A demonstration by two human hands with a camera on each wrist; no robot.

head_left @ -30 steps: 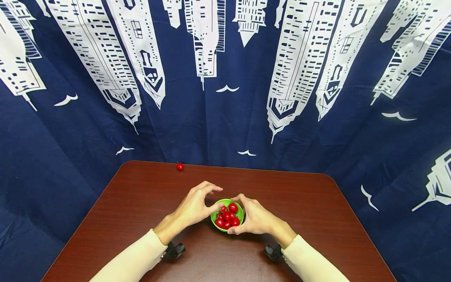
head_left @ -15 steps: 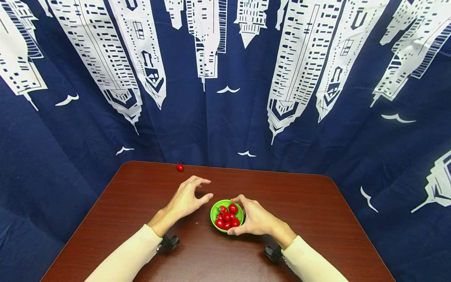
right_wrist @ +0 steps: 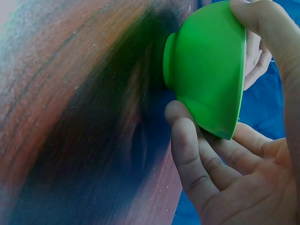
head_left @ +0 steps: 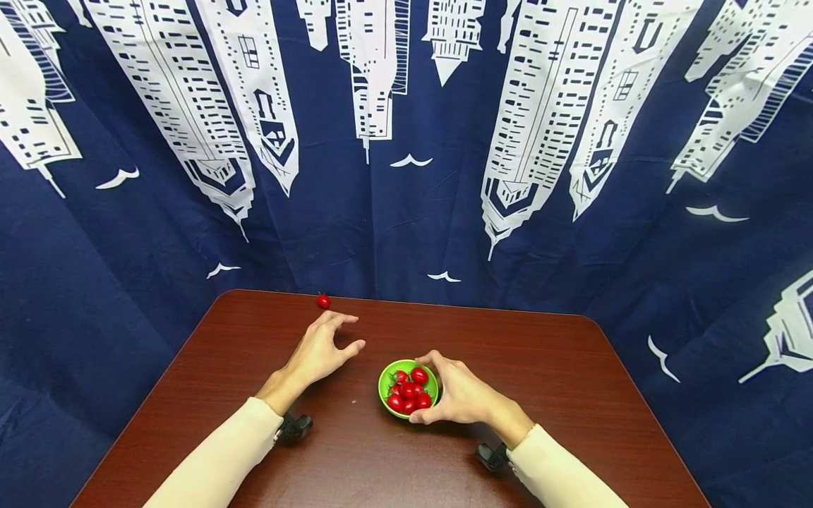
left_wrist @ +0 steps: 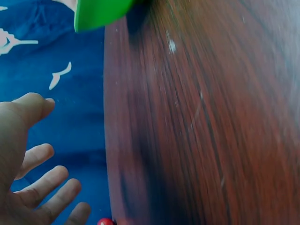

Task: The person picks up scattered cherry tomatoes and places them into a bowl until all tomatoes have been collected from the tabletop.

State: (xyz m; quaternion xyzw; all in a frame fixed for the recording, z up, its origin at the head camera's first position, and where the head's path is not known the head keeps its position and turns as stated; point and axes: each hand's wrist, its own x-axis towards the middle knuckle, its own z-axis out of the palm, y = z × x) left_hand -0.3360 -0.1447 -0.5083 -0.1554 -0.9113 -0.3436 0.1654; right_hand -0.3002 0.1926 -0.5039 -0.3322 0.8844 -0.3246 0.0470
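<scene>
A small green bowl (head_left: 384,403) with several red cherry tomatoes (head_left: 407,389) in it is near the middle of the table. My right hand (head_left: 466,391) grips its right side, thumb at the near rim and fingers round the far side, as the right wrist view also shows with the bowl's outer wall (right_wrist: 208,70). Whether the bowl's foot touches the tabletop is unclear. To the left of the bowl, my left hand (head_left: 317,351) is held with fingers spread and nothing in them. Beyond it, one lone cherry tomato (head_left: 323,301) lies by the table's far edge.
The brown wooden table (head_left: 508,353) has rounded far corners. Right behind its far edge hangs a dark blue curtain (head_left: 406,226) with white buildings and birds on it. A black wrist-camera mount (head_left: 293,429) sits under the left wrist, another (head_left: 492,456) under the right.
My left hand has moved away from the bowl, leftward and toward the far edge, nearer the lone cherry tomato. The right hand and the bowl have stayed in place.
</scene>
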